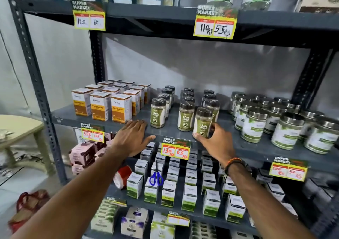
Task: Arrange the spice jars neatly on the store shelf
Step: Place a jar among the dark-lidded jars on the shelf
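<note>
Three rows of green-labelled spice jars with dark caps stand on the grey middle shelf [170, 130], running front to back. The left row's front jar [158, 112] and the middle row's front jar [185, 116] stand upright near the shelf's front edge. My right hand [216, 143] grips the front jar of the right row [202, 122] from below and the side; that jar tilts slightly at the front edge. My left hand [133, 138] lies flat, palm down, on the shelf's front edge, left of the jars, holding nothing.
Orange turmeric boxes [100, 105] fill the shelf's left part. Wide steel-lidded jars [286, 127] crowd its right part. Yellow price tags [175, 149] hang from the shelf edges. Small white boxes, blue scissors [156, 179] and a red tape roll [122, 176] sit below.
</note>
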The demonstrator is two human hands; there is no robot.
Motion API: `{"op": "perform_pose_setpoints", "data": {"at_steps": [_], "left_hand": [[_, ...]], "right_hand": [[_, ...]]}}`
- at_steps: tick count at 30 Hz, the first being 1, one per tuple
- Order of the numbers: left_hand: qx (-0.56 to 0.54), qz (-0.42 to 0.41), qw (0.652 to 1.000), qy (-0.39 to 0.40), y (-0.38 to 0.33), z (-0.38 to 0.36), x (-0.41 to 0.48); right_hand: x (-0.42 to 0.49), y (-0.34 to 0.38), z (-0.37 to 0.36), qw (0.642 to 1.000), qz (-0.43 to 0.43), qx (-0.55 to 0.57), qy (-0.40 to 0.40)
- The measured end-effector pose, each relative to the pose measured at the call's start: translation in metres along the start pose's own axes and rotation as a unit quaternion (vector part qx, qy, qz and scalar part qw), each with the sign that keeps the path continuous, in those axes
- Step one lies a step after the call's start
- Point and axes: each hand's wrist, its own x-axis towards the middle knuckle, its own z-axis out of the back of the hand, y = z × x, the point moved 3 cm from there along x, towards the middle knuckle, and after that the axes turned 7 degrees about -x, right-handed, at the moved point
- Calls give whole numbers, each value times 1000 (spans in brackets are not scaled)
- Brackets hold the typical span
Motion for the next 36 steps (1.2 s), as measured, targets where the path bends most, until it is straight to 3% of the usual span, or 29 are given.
{"op": "perform_pose_setpoints", "data": {"at_steps": [6,17,36], "left_hand": [[-2,7,1000,-7,8,-8,0],[-7,16,1000,-11,6,-11,0],[-13,25,1000,-3,6,-12,0]], "right_hand": [[12,-22,6,998,-32,-38,-30],[25,-34,4,997,-58,-49,17],[33,-35,-4,991,-96,-96,-4]]}}
